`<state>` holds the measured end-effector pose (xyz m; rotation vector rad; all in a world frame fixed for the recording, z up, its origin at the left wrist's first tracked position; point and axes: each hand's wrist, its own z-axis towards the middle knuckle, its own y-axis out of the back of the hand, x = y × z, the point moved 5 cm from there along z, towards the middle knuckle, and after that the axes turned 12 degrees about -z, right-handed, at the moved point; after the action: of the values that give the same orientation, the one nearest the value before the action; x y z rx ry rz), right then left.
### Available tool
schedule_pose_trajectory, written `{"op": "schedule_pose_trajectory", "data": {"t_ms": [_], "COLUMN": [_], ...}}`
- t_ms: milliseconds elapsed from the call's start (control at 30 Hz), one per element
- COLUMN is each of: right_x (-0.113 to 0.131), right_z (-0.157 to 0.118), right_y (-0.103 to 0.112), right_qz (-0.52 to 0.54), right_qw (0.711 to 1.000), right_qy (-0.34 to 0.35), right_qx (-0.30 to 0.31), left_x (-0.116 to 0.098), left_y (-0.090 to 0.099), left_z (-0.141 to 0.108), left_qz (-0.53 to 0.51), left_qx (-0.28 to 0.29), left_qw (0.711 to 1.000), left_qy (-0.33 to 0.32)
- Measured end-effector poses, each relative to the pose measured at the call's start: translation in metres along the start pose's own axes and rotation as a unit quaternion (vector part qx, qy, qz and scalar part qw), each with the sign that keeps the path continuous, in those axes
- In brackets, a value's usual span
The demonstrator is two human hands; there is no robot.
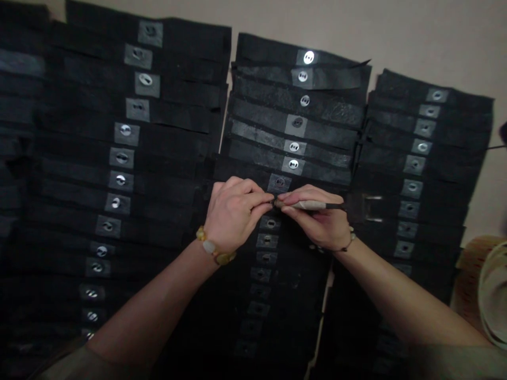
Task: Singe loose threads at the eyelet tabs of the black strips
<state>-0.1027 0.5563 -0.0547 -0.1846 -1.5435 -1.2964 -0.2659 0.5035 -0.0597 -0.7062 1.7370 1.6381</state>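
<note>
- The left hand [233,211] is closing narrowly, its thumb and fingertips [261,196] pinching a small dark piece [273,201], too small to identify, just above a square grey patch [279,183].
- The right hand [312,219] is holding, in a narrow pencil-like grip, a tapered tool with a smooth pale handle [301,205]. Its thin dark end is reaching past the fingers, and its narrow tip is meeting the small dark piece.
- That patch is sitting on a matt black fabric strip [241,169], near the middle of the central column, with both hands resting over the strip.
- Many overlapping black fabric strips [317,113] are lying in long columns across a pale beige surface [396,37], their ends reaching towards its top edge.
- Round, pearly two-hole buttons [293,164] are gleaming on grey patches along the strips, while the lower patches are lying in shadow.
- A flat rectangular metal buckle [372,207] is lying on a strip to the right of the right hand.
- A chunky bracelet of rounded amber and pale stones [216,247] is circling the left wrist, and a thin dark cord with small beads [350,237] is circling the right.
- A woven tan basket with a pale curved rim [481,279] is sitting by the lower right corner.
</note>
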Motion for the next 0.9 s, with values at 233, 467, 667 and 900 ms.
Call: {"op": "schedule_pose_trajectory", "data": {"t_ms": [233, 467, 667, 900], "right_x": [0.014, 0.031, 0.04, 0.032], "right_z": [0.005, 0.015, 0.015, 0.005], "right_y": [-0.009, -0.01, -0.016, 0.003], "right_qz": [-0.114, -0.167, -0.243, -0.106], "right_qw": [0.992, 0.984, 0.965, 0.993], "right_qy": [0.04, 0.031, 0.043, 0.029], "right_qx": [0.034, 0.052, 0.082, -0.033], "left_x": [0.001, 0.003, 0.003, 0.004], "left_y": [0.001, 0.007, 0.011, 0.014], "left_z": [0.002, 0.001, 0.002, 0.002], "left_qz": [-0.022, -0.071, -0.082, -0.115], "left_qx": [-0.001, 0.01, 0.021, 0.014], "left_qw": [0.999, 0.995, 0.993, 0.989], "left_qy": [0.042, 0.068, 0.08, 0.086]}}
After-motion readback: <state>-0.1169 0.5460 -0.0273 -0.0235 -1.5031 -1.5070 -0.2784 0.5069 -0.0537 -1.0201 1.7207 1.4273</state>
